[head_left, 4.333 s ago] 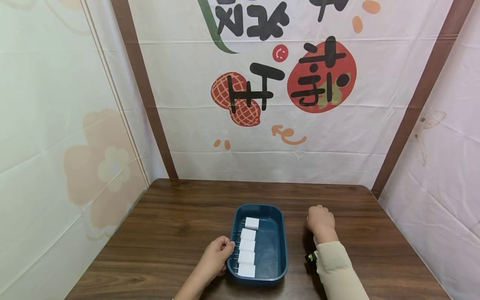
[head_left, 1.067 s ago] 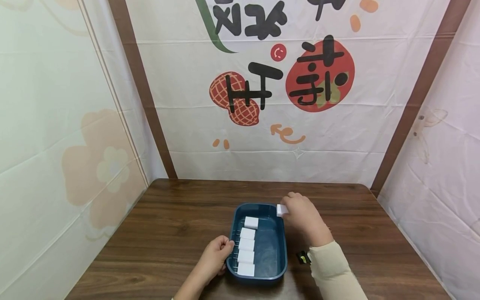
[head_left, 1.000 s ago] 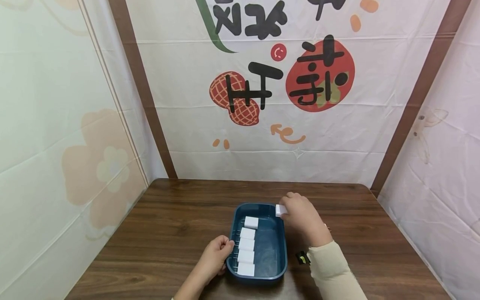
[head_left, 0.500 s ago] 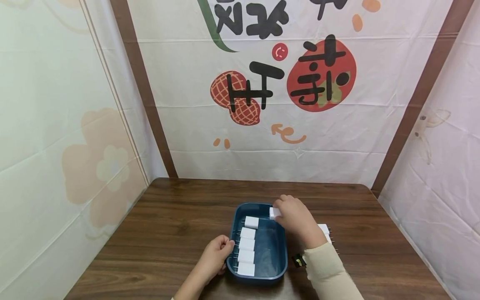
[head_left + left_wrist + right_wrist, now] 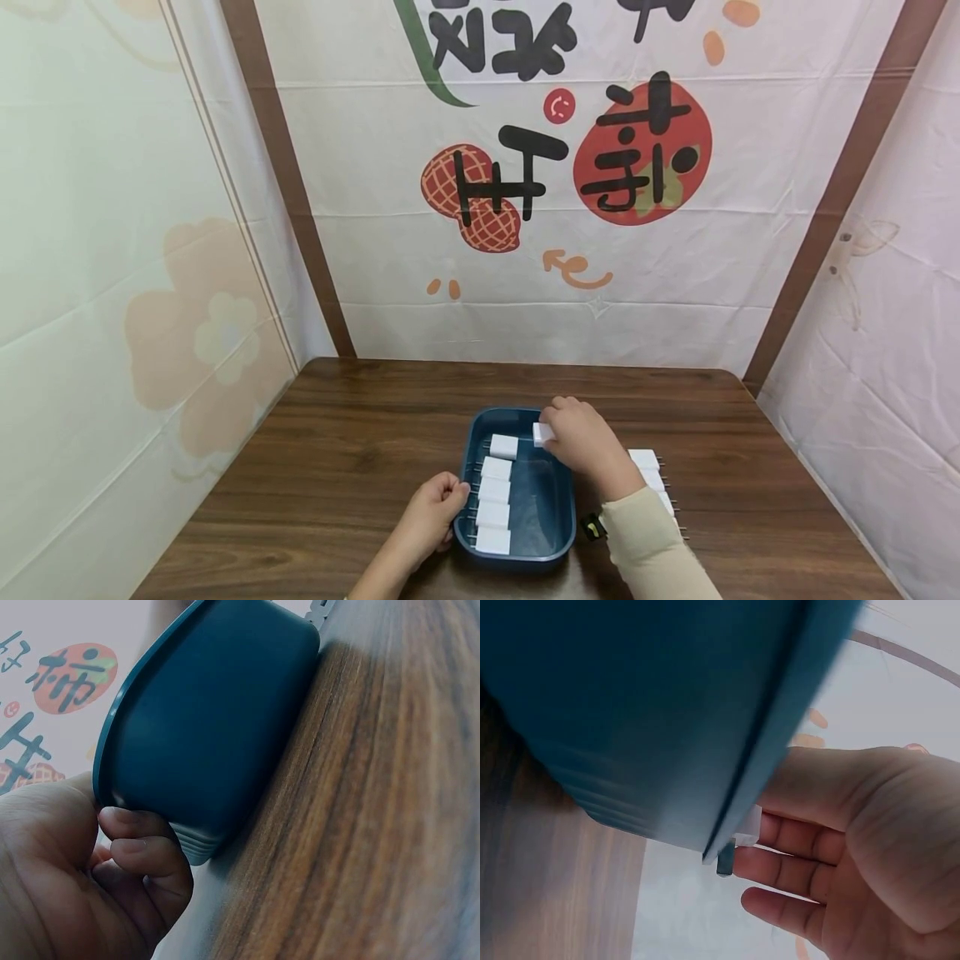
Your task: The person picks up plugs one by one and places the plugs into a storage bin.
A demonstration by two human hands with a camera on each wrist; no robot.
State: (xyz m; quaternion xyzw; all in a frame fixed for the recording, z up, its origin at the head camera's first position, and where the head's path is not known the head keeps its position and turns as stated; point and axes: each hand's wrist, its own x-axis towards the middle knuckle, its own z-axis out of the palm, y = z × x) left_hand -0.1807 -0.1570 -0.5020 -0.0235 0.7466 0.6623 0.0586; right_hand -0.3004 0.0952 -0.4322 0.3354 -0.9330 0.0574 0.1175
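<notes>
Gripping rim of blue tray (image 5: pixel 536 504) with left hand (image 5: pixel 431 508) | pinching white charger plug (image 5: pixel 541 434) in right hand (image 5: pixel 583 435) | shifting inward over far end, bringing a sixth toward five lined-up plugs (image 5: pixel 494 491)

Wrist views are dimmer than the head view.

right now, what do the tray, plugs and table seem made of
Tray: probably plastic, satin; smooth moulding, soft sheen. Plugs: likely hard plastic, smooth, evenly white; thin prongs, perhaps metal. Table: wood or wood-look laminate; brown grain, slight shine.
</notes>
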